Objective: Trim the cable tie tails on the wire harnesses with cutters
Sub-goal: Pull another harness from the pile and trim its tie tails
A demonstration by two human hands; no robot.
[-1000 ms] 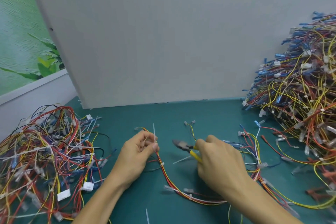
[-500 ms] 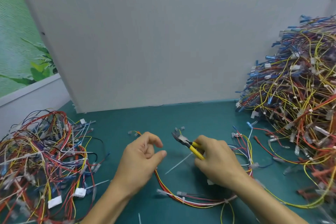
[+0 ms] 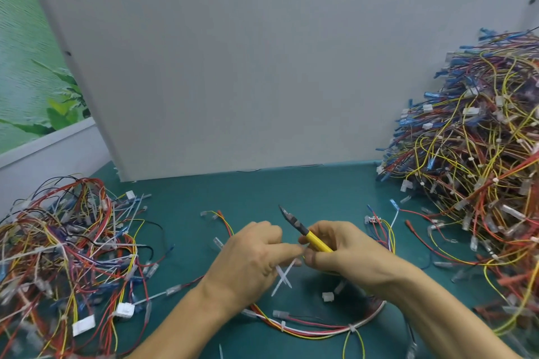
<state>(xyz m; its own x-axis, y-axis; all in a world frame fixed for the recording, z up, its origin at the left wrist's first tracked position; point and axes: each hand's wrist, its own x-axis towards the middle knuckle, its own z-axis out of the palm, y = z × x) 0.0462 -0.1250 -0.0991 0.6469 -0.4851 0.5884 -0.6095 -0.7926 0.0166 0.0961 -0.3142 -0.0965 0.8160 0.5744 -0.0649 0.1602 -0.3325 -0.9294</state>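
My right hand (image 3: 350,256) clamps cutters (image 3: 304,230), tips up, off work. Left hand (image 3: 250,253) fingertips beside it, grip unclear. Harness (image 3: 306,328) lies near, under wrists. Bring its tie (image 3: 283,326) to the blades, cut flush.

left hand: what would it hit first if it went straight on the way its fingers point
Probably the right hand, which grips the yellow-handled cutters: the left hand points right, nearly touching its thumb. Depth is unclear.
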